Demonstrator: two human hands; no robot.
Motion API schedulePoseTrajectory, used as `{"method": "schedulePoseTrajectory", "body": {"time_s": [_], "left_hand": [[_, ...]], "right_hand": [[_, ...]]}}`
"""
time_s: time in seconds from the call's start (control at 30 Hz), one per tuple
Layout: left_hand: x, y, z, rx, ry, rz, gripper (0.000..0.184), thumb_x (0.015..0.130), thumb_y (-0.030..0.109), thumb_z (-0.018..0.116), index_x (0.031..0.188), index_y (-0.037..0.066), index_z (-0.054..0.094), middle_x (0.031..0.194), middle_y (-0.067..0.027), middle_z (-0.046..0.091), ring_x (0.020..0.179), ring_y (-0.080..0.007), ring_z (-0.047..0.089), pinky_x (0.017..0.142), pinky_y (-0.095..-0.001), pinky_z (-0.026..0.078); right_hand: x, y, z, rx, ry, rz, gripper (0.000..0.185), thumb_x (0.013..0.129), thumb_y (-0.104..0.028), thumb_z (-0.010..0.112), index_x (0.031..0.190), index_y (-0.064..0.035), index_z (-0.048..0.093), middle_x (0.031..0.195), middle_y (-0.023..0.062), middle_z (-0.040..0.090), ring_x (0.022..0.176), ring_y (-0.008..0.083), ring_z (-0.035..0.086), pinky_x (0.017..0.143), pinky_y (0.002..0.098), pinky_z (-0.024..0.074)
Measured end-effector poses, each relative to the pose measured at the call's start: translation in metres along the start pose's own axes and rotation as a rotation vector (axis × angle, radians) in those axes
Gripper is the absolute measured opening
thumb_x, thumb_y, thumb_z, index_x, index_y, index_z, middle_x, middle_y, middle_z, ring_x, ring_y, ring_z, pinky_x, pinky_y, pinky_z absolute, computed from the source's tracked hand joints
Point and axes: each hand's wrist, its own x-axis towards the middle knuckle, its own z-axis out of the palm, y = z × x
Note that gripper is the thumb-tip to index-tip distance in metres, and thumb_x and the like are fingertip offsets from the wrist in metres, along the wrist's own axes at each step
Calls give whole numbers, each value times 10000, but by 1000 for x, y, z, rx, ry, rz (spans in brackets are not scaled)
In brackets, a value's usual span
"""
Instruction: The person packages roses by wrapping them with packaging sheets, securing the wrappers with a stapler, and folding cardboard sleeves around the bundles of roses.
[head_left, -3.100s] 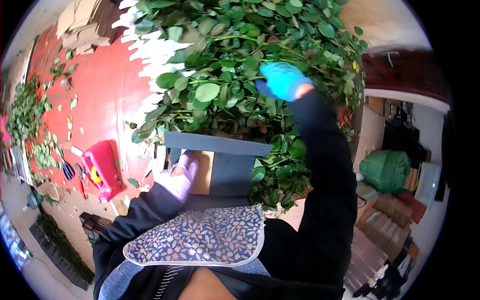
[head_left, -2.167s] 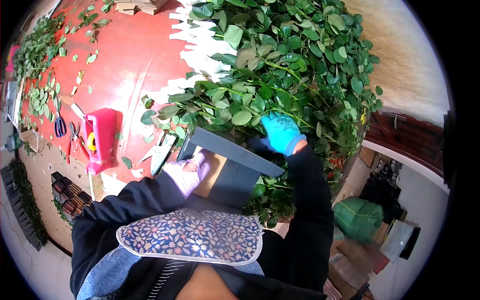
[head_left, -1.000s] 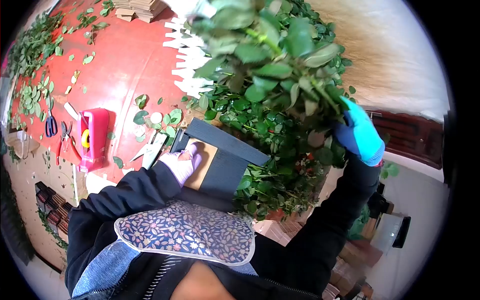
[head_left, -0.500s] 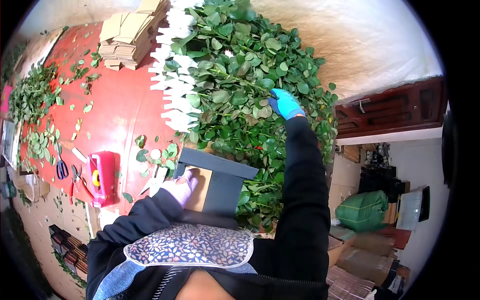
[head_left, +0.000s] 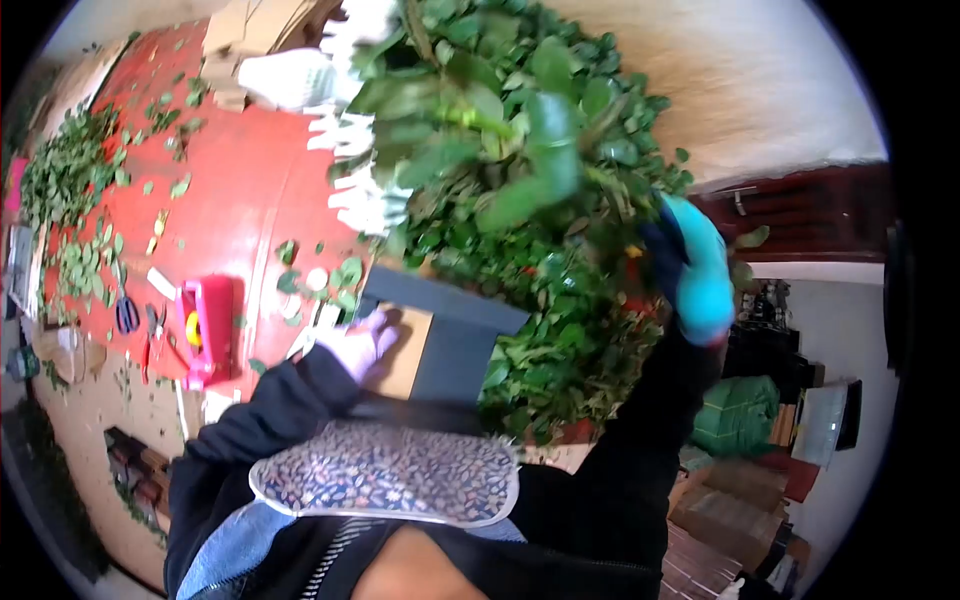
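My right hand point(head_left: 690, 265), in a blue glove, is closed on the stem end of a leafy rose stem point(head_left: 550, 150), raised above the pile and smeared by motion. A white net sleeve point(head_left: 290, 80) covers its bud end at the upper left; the bud itself is hidden. Below lies a thick heap of green rose stems point(head_left: 570, 330), with several white-sleeved heads along its left side. My left hand point(head_left: 365, 345), in a light purple glove, rests with fingers apart on a brown cardboard piece point(head_left: 405, 350) in a black ridged holder point(head_left: 450, 360) before my body.
On the red table point(head_left: 240, 190) are a pink tape dispenser point(head_left: 207, 335), red-handled pliers point(head_left: 155, 340), dark scissors point(head_left: 126, 312) and scattered leaves. Stacked cardboard point(head_left: 250, 30) stands at the back. A green sack point(head_left: 735, 415) and boxes lie to the right.
My right hand has drawn back rightward, lifting a rose stem off the pile. Its white-sleeved end now hangs over the cardboard stack. My left hand stays at the holder.
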Motion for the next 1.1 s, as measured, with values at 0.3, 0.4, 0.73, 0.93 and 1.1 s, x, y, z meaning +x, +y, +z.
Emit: {"method": "schedulePoseTrajectory", "body": {"time_s": [0.3,0.4,0.73,0.93,1.1], "left_hand": [[11,-56,18,-220,199,368,355,842,165,627,1192,176,572,1187,-51,533,897,-267,620,711,-382,528],[12,-54,14,-164,191,399,411,808,131,665,1204,176,568,1198,-49,532,931,-252,625,699,-367,539],[4,-32,-9,-173,-31,201,845,603,426,833,1307,92,505,1357,-145,455,1133,-347,548,936,-412,472],[6,-22,3,-150,-133,107,931,633,369,795,1423,89,389,1442,-186,368,1274,-360,444,1022,-428,409],[8,-16,-9,-150,-172,96,954,614,369,802,1422,77,386,1456,-182,348,1297,-344,427,1055,-415,376]], "right_hand": [[-181,3,29,923,-1080,1311,307,855,-35,664,1156,18,628,971,80,689,819,155,643,727,301,525],[-224,13,52,820,-1182,1169,268,875,-28,631,1136,33,629,922,74,682,768,142,636,685,279,522],[-253,45,82,716,-1288,1034,155,867,-64,642,1007,3,652,801,12,650,701,108,602,620,280,497],[-204,14,62,371,-1320,699,418,850,-382,691,1073,-29,672,850,128,697,756,280,654,688,382,508],[-87,-28,23,-471,-712,102,218,831,-284,669,914,-84,637,824,94,645,763,277,622,649,395,461]]}}
